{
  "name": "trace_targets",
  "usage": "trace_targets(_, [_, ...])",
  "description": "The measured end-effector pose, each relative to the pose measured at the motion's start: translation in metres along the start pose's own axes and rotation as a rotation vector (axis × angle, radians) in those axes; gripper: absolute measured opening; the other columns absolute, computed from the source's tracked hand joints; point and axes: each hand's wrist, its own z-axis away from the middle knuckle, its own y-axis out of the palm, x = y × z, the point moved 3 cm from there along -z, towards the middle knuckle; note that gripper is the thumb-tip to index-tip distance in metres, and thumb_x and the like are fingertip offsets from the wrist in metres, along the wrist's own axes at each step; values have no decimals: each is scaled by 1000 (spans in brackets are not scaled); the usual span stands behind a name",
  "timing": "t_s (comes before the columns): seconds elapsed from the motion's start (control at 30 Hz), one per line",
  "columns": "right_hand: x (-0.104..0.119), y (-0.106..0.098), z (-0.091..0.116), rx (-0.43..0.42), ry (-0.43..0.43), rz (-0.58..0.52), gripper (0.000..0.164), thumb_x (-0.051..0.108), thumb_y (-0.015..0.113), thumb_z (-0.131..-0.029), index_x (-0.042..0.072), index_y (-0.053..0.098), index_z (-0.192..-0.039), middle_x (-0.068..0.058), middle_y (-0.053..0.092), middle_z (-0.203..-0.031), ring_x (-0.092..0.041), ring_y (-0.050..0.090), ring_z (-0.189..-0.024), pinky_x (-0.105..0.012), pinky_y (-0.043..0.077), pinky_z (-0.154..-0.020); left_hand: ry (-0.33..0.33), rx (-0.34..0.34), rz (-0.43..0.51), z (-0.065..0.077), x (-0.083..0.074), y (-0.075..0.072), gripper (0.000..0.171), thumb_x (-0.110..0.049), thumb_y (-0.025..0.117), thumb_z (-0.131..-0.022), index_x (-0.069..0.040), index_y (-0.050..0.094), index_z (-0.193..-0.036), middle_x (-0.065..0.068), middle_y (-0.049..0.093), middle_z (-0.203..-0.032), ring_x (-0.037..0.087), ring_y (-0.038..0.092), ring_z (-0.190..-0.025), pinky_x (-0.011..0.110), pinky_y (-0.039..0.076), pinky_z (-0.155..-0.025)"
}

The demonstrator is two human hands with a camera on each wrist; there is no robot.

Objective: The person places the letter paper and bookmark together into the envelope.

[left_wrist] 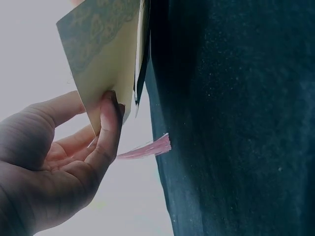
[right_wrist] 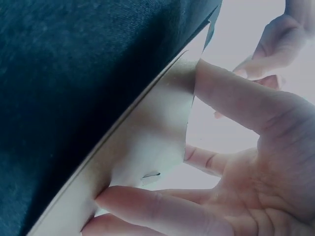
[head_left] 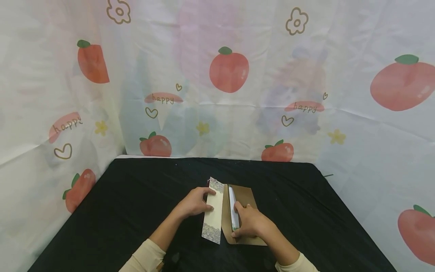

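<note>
My left hand (head_left: 194,202) pinches the left edge of a narrow cream card (head_left: 213,217) with grey lace print at both ends. In the left wrist view, the cream card (left_wrist: 106,64) stands tilted between thumb and fingers, and a pink tassel (left_wrist: 147,149) hangs beside the fingers. To its right lies a brown kraft paper folder (head_left: 244,194) on the black cloth. With thumb and fingers spread along it, my right hand (head_left: 253,221) grips a thin white stack of paper (head_left: 233,207) standing on edge over the folder. Its far side is hidden.
Black cloth (head_left: 136,196) covers the table under both hands. A printed fabric curtain (head_left: 190,124) with fruit and hearts hangs along the back and sides. A thin dark stick-like thing (head_left: 328,175) pokes out at the right table edge.
</note>
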Motion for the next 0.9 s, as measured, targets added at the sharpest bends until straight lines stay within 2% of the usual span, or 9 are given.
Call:
trace_targets(0.17, [-1, 0, 1, 6, -8, -18, 72, 31, 99, -67, 10, 53, -118, -18, 58, -102, -31, 60, -83, -53, 52, -76, -11, -7, -32, -4, 0, 4, 47, 4, 86, -73, 3, 71, -117, 19, 69, -114, 27, 62, -96, 39, 53, -82])
trace_targets(0.3, [-3, 0, 1, 7, -11, -21, 73, 31, 100, -66, 11, 53, -118, -17, 58, -102, -30, 59, -82, -53, 52, -76, -20, -14, -43, -7, 0, 5, 47, 3, 86, -73, 3, 71, -117, 20, 69, -115, 28, 62, -98, 42, 53, -85])
trace_targets(0.67, [1, -4, 3, 18, -19, -22, 69, 29, 98, -68, 12, 53, -117, -15, 56, -101, -30, 59, -83, -52, 51, -75, -76, 5, -43, -10, 3, 8, 47, 5, 84, -77, 6, 70, -121, 22, 68, -118, 27, 62, -96, 36, 56, -77])
trace_targets(0.8, [1, -4, 4, 26, -39, -10, 65, 27, 97, -71, 13, 53, -117, -15, 56, -100, -29, 58, -83, -52, 51, -74, -69, 4, -59, -9, 3, 9, 47, 5, 84, -76, 6, 70, -121, 22, 69, -116, 26, 61, -93, 36, 55, -76])
trace_targets(0.9, [1, -4, 4, 33, -45, -10, 61, 23, 93, -73, 13, 53, -117, -13, 55, -96, -27, 56, -80, -50, 50, -71, -52, 3, -83, -8, 1, 9, 48, 5, 85, -74, 7, 71, -120, 22, 69, -118, 28, 62, -97, 38, 54, -81])
